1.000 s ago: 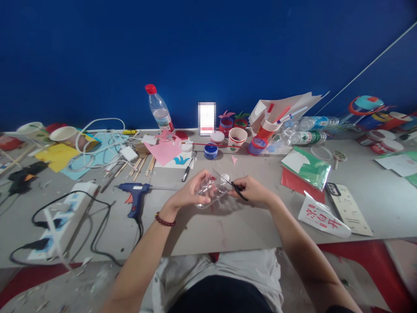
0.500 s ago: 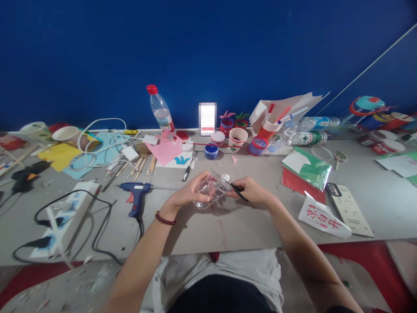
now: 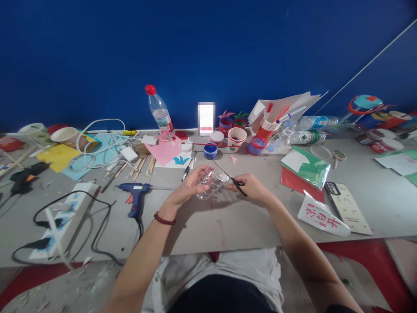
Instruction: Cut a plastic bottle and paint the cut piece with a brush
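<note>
My left hand (image 3: 187, 189) grips a clear plastic bottle piece (image 3: 210, 184) just above the grey table (image 3: 228, 221), with the fingers wrapped round its left side. A bead bracelet circles that wrist. My right hand (image 3: 249, 188) is closed on small black-handled scissors (image 3: 233, 181), whose blades point up and left against the bottle piece. A small white cap (image 3: 224, 177) lies just behind the bottle.
A blue glue gun (image 3: 135, 195) with its black cord lies to the left, beside a white power strip (image 3: 65, 213). Behind stand a red-capped water bottle (image 3: 159, 111), paint pots, paper cups and coloured paper. Green and red sheets (image 3: 306, 169) and a printed card lie to the right.
Both hands have lifted slightly and moved away from me with the bottle piece. The bottle has turned a little in my left hand, and the scissors have followed it.
</note>
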### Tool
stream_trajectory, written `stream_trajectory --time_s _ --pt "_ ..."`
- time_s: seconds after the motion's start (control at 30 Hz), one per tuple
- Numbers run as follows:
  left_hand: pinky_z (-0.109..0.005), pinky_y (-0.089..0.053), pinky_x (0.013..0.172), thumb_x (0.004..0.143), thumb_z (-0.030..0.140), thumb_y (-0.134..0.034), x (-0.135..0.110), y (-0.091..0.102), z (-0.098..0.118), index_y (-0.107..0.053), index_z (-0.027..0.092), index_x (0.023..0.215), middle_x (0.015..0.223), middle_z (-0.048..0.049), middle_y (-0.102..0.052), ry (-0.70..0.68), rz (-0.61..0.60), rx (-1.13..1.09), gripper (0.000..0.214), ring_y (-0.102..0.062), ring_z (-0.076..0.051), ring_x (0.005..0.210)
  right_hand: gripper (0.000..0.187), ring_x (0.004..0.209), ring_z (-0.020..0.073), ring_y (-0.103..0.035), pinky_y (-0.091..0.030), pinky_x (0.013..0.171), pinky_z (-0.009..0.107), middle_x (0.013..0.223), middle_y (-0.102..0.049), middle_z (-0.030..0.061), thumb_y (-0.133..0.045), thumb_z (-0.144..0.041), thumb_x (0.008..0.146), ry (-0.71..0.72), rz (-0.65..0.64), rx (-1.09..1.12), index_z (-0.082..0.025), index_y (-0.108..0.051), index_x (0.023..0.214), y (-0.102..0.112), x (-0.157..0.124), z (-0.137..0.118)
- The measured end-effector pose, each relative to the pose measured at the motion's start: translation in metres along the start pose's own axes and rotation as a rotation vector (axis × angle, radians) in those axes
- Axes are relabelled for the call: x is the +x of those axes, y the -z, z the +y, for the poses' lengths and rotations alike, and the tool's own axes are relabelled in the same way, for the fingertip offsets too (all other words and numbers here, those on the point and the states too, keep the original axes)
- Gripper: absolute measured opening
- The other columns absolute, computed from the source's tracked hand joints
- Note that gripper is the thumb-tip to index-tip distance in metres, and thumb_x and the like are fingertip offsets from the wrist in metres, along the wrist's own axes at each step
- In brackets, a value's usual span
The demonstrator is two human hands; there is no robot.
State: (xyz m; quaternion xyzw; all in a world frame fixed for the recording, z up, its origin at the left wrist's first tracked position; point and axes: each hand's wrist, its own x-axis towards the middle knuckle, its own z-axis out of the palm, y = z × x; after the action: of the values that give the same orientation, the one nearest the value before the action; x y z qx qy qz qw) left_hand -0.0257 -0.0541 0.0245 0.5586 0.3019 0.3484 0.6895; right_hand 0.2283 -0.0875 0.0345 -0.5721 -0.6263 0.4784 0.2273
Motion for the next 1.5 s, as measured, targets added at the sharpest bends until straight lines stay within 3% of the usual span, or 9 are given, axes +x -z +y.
stream_trajectory --time_s 0.1,0.23,0.33,0.43,0.6,0.9,1.5 --pt "-0.035 -0.051 0.09 0.07 0.045 -0.08 0.004 -0.007 -0.005 -0.057 0.023 0.125 0.128 -0.01 -0.059 -0.068 0.178 0.055 0.064 -0.065 -0.021 0.098 0.064 0.056 0.0082 -0.024 -0.02 0.05 0.026 0.058 -0.028 -0.0055 -0.072 -0.073 0.066 -0.045 0.058 0.053 -0.02 -0.037 0.058 -0.001 0.001 0.0" --pt "-0.033 -0.053 0.082 0.079 0.05 -0.07 0.007 -0.017 -0.007 -0.055 0.021 0.118 0.119 -0.0093 -0.061 -0.142 0.326 0.126 0.051 -0.065 -0.019 0.093 0.06 0.054 0.0084 -0.027 -0.019 0.048 0.025 0.055 -0.031 -0.005 -0.073 -0.071 0.065 -0.114 0.085 0.083 -0.019 -0.045 0.058 -0.004 0.001 -0.001" --pt "-0.031 -0.054 0.078 0.07 0.049 -0.078 0.006 -0.021 -0.007 -0.055 0.019 0.116 0.11 -0.008 -0.062 -0.195 0.363 0.229 0.059 -0.063 -0.017 0.086 0.058 0.053 0.0082 -0.028 -0.02 0.047 0.025 0.054 -0.033 -0.005 -0.075 -0.069 0.064 -0.125 0.078 0.1 -0.018 -0.049 0.058 -0.006 0.001 -0.003" --pt "-0.03 -0.053 0.075 0.061 0.04 -0.086 0.004 -0.023 -0.005 -0.055 0.018 0.115 0.105 -0.0067 -0.062 -0.202 0.359 0.306 0.066 -0.063 -0.016 0.081 0.057 0.051 0.0079 -0.028 -0.02 0.047 0.024 0.053 -0.033 -0.0057 -0.075 -0.069 0.064 -0.135 0.053 0.144 -0.019 -0.049 0.059 -0.007 0.001 -0.004" --pt "-0.028 -0.052 0.071 0.067 0.038 -0.083 0.003 -0.023 -0.003 -0.057 0.018 0.107 0.092 -0.0031 -0.063 -0.18 0.322 0.319 0.052 -0.063 -0.015 0.076 0.06 0.052 0.0074 -0.026 -0.019 0.047 0.024 0.053 -0.03 -0.0064 -0.077 -0.068 0.063 -0.113 0.057 0.128 -0.02 -0.041 0.056 -0.006 0.0 -0.002" --pt "-0.03 -0.051 0.075 0.069 0.035 -0.081 0.002 -0.019 0.004 -0.058 0.017 0.107 0.082 -0.0011 -0.062 -0.139 0.231 0.327 0.048 -0.062 -0.016 0.076 0.057 0.054 0.008 -0.027 -0.019 0.048 0.024 0.056 -0.029 -0.0059 -0.073 -0.066 0.07 -0.065 0.014 0.098 -0.02 -0.042 0.058 -0.007 -0.002 0.002" --pt "-0.029 -0.052 0.07 0.066 0.044 -0.082 0.004 -0.013 0.0 -0.059 0.017 0.105 0.09 -0.0033 -0.061 -0.074 0.238 0.167 0.052 -0.06 -0.015 0.076 0.068 0.054 0.008 -0.025 -0.021 0.048 0.025 0.056 -0.03 -0.0047 -0.068 -0.079 0.064 -0.064 0.065 0.003 -0.02 -0.036 0.055 -0.005 -0.001 -0.005"
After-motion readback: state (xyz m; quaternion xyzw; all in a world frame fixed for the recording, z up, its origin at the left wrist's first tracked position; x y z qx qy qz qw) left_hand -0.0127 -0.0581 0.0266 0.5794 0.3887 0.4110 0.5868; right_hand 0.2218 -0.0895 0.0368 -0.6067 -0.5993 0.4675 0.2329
